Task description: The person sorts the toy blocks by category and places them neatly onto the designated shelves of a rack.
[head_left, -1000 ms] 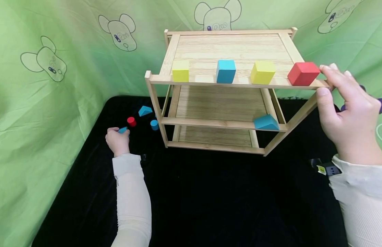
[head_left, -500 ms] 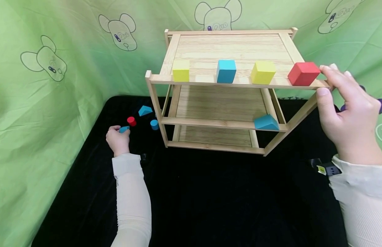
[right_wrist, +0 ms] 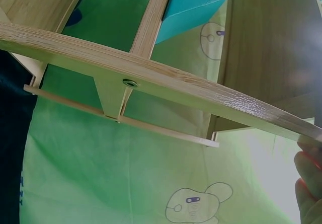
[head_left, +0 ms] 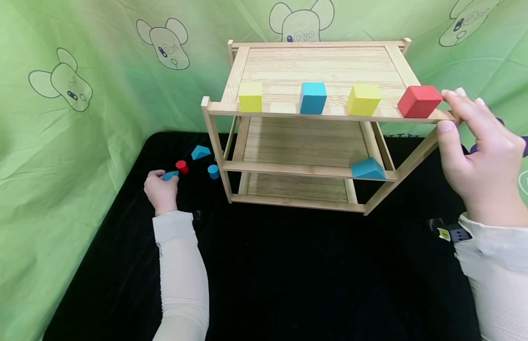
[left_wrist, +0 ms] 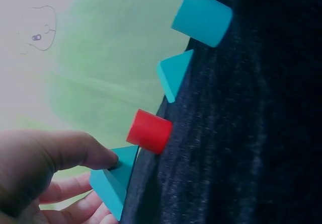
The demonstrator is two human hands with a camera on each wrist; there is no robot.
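Plainly, the left hand (head_left: 161, 192) pinches a blue wedge (left_wrist: 113, 184).

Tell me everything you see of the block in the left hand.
The blue wedge block has flat, smooth faces and a triangular outline; it may be painted wood. The left hand pinches it, thumb on one face, fingers behind. Left of the wooden rack, near the red cylinder, it is on or just above the black cloth; I cannot tell which.

In our left hand (head_left: 161, 193) we have a smooth, matt blue wedge (left_wrist: 114, 186); below it, napped black cloth (head_left: 311, 274); in our right hand (head_left: 487, 158), a grained, faintly glossy wooden rack (head_left: 323, 66).
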